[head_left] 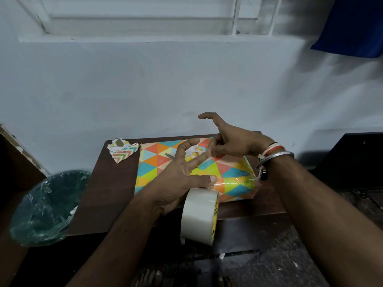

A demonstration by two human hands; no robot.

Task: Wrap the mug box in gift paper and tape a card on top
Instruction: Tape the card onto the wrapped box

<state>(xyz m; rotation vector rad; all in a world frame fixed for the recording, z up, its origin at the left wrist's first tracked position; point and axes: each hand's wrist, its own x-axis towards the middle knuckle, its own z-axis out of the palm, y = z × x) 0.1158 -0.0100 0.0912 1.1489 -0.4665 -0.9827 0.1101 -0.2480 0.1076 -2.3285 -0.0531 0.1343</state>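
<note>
**Taping the card onto the wrapped box**

The mug box (232,175) lies flat on a dark brown table (112,183), fully covered in gift paper printed with orange, teal, yellow and green triangles. On its top sits a small card (195,153) with gold balloons on it, partly hidden by the person's fingers.

The left hand (178,175) reaches over the box from the near side. Its index and middle fingers are spread out straight across the card, while the thumb lies over the top of a roll of clear packing tape (199,216). The roll hangs under the palm, past the table's front edge. The other fingers are hidden behind it, but the hand is plainly carrying the roll.

The right hand (232,141), with bangles (273,156) on the wrist, hovers over the card's right edge. Its thumb and middle fingers are curled in a pinch on a glossy strip of tape (207,162), and its index finger is lifted clear.

Cut paper scraps (122,150) sit on the table's far left corner. A bin (47,206) lined with a green bag stands to the left of the table.
</note>
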